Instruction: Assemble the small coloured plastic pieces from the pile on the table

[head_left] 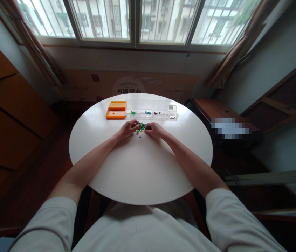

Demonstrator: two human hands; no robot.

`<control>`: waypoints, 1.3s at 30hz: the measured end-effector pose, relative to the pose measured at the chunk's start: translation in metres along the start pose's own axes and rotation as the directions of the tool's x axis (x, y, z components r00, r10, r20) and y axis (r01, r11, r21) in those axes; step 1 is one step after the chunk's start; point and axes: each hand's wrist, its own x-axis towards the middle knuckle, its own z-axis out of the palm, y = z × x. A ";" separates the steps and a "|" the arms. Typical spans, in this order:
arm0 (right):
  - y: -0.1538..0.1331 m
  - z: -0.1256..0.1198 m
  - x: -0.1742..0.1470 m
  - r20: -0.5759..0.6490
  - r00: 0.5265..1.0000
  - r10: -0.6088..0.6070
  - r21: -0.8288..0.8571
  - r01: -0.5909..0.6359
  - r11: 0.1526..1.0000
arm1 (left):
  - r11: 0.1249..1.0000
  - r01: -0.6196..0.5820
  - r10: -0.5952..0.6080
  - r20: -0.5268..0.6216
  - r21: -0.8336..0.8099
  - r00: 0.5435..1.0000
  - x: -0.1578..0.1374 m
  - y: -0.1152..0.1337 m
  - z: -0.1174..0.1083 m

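Observation:
A small pile of tiny coloured pieces (140, 128), green, blue, yellow and dark, lies on the white round table (137, 168). My left hand (129, 129) is at the pile's left edge with its fingers curled and closed. From the other side, my right hand (155, 129) reaches the pile, thumb and fingers pinched together. Whatever either hand pinches is too small to make out. Just behind the hands stand an orange box (115, 117) holding a few tiny pieces and a clear compartment box (139, 103) with green, blue and dark pieces in separate compartments.
One blue piece (140, 137) lies apart, in front of the pile. To the right of the table is a wooden bench (211, 106) with a blurred pale item (230, 128) on it. A large cardboard panel (84, 82) leans below the barred windows.

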 end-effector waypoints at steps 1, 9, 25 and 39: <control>0.000 0.000 0.001 -0.001 1.000 -0.004 0.034 0.004 0.999 | 1.000 -0.009 0.009 -0.002 0.030 1.000 -0.001 0.001 0.000; -0.008 0.005 0.003 0.059 0.997 0.047 0.685 -0.075 0.725 | 0.925 -0.139 0.165 -0.043 0.354 0.985 -0.009 0.010 0.001; -0.013 0.012 0.001 0.097 0.991 0.096 0.842 -0.133 0.523 | 0.910 -0.186 0.223 -0.058 0.369 0.973 -0.007 0.008 0.001; -0.012 0.013 0.000 0.054 0.989 0.140 0.819 -0.124 0.560 | 0.937 -0.170 0.199 -0.069 0.306 0.978 -0.004 0.005 0.001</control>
